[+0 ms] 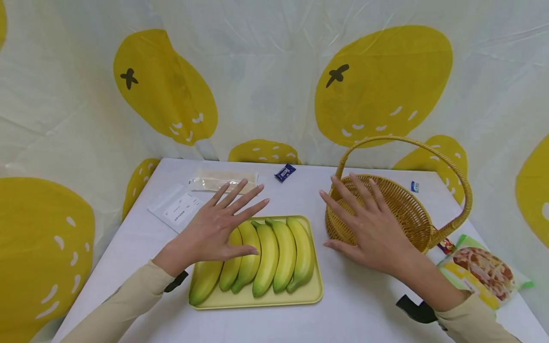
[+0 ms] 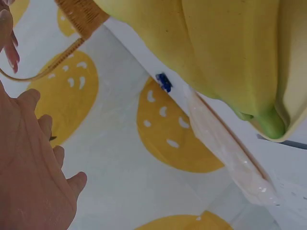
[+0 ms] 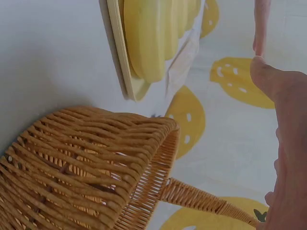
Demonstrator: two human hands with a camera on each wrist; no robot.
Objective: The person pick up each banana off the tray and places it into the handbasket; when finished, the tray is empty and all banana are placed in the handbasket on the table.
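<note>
Across a white table (image 1: 296,328) before a fruit-print curtain (image 1: 266,71), left hand (image 1: 218,228) and right hand (image 1: 371,231) hover spread wide, holding nothing, bananas (image 1: 267,257) lying in a tray (image 1: 315,296) at six o'clock, basket (image 1: 412,212) at four, handling seemingly not yet begun.

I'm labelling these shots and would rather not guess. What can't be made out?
Head view: upper end of the leftmost banana, behind the left hand.
Head view: part of the red packet, behind the basket.
Head view: fine print on the white pouch, too small.
Left wrist view: most of the basket, cut off by the top edge.
</note>
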